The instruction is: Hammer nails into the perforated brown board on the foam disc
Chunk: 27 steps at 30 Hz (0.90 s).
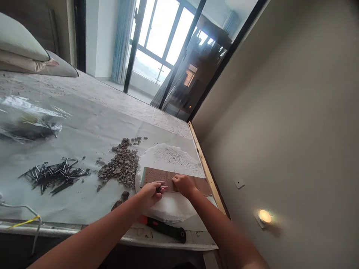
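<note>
A brown board (157, 175) dotted with small holes lies on a rough-edged white foam slab (171, 208). Over its near edge, my left hand (153, 192) is palm up, its half-curled fingers around a few dark nails (159, 189). My right hand (183, 185) rests on the board to the right, fingertips pinched together and pointing down; whatever they hold is too small to see. Close to my left forearm is a hammer, its dark head (121, 200) on one side and its black and red handle (168, 228) on the other, the middle hidden by the arm.
Left of the slab are a heap of grey stone chips (122, 164) and a pile of dark nails (56, 173). Farther left lies a clear plastic bag (30, 119). A white cable with a yellow tie (26, 221) is at the front left. A wooden strip (206, 164) borders the wall.
</note>
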Each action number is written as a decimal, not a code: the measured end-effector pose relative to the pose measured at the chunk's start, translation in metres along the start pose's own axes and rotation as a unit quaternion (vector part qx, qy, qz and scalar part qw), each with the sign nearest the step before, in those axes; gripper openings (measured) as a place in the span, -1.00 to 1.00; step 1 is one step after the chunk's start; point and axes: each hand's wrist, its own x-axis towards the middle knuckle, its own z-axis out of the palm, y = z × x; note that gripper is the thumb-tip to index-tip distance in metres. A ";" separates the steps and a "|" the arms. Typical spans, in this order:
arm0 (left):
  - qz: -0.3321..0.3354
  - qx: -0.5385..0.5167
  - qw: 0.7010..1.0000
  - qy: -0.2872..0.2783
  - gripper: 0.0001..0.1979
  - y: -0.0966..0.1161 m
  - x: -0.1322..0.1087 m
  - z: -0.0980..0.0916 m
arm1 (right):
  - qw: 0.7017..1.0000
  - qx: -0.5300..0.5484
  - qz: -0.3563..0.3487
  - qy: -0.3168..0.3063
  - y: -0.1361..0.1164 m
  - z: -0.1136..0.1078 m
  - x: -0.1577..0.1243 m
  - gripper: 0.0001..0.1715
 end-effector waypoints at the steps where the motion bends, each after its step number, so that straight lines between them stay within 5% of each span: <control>1: 0.001 0.001 1.000 -0.004 -0.85 0.000 0.000 0.000 | 1.000 -0.008 -0.012 -0.004 0.000 0.000 0.001 -0.76; 7: 0.012 -0.012 1.000 -0.007 -0.87 0.002 0.003 -0.001 | 0.998 -0.033 -0.046 -0.016 -0.004 -0.001 0.004 -0.74; 18: 0.018 -0.017 1.000 -0.010 -0.83 0.004 0.004 -0.003 | 1.000 0.022 0.013 -0.001 0.000 -0.016 0.013 -0.71; 27: 0.007 -0.016 1.000 -0.016 -0.86 0.004 0.009 -0.006 | 0.998 0.062 -0.004 -0.012 0.004 -0.025 0.018 -0.70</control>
